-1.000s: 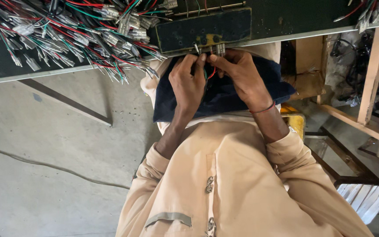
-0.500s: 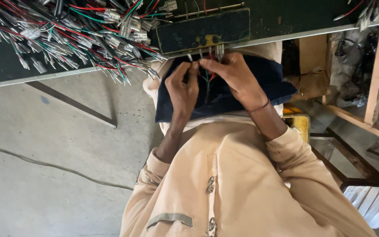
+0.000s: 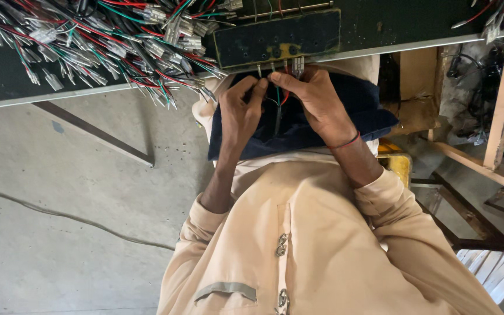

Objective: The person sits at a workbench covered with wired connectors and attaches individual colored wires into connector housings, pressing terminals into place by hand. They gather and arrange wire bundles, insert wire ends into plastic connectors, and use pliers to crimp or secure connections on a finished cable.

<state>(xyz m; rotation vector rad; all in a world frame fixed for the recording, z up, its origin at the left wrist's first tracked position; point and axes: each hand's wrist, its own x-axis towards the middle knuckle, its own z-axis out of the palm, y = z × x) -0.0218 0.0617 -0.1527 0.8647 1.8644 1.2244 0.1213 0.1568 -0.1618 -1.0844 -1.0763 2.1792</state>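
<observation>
Hands are seen meeting at the desk [image 3: 24, 96] edge, right under a dark rectangular block [image 3: 275, 38] with a yellowish patch and small holes. The left hand [image 3: 240, 114] is raised with its fingertips pinched on thin wires [image 3: 279, 99], red, green and black, that hang from the underside of the block. The right hand [image 3: 316, 102] is brought in from the other side, thumb and forefinger closed on the same little bunch, just below a pale metal terminal [image 3: 297, 64] at the desk edge. Both grips are clenched on the wires; the two sets of fingertips are nearly touching. A red thread band [image 3: 348, 142] is worn on the right wrist. A dark blue cloth [image 3: 368, 111] is spread beneath the hands, over the lap. To the left, a big heap of loose cables [image 3: 100, 41] with pale terminals is piled on the dark desk, ends spilling over its rim. Beige sleeves and a buttoned beige garment [image 3: 322, 245] fill the lower view. Bare concrete floor [image 3: 59, 221] is seen at the left, a wooden frame [image 3: 503, 99] at the right.
</observation>
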